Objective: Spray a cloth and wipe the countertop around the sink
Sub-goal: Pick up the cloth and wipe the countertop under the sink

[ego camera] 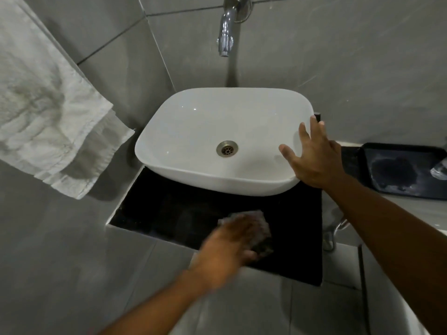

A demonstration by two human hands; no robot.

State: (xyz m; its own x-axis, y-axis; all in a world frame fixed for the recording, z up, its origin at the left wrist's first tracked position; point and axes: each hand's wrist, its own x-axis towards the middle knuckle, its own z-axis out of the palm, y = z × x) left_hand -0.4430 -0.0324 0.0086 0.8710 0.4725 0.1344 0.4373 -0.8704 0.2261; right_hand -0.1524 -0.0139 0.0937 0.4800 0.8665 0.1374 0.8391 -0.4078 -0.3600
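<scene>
A white vessel sink (pixel 193 117) stands on a small black countertop (pixel 157 213). My left hand (pixel 227 247), blurred by motion, presses a grey patterned cloth (pixel 262 235) flat on the countertop in front of the sink. My right hand (pixel 312 158) rests with fingers spread on the sink's right rim. No spray bottle is in view.
A chrome tap (pixel 226 32) juts from the grey tiled wall above the sink. A white towel (pixel 48 112) hangs at the left. A black tray (pixel 401 170) lies on a ledge at the right. A chrome pipe (pixel 335 233) shows below the countertop's right edge.
</scene>
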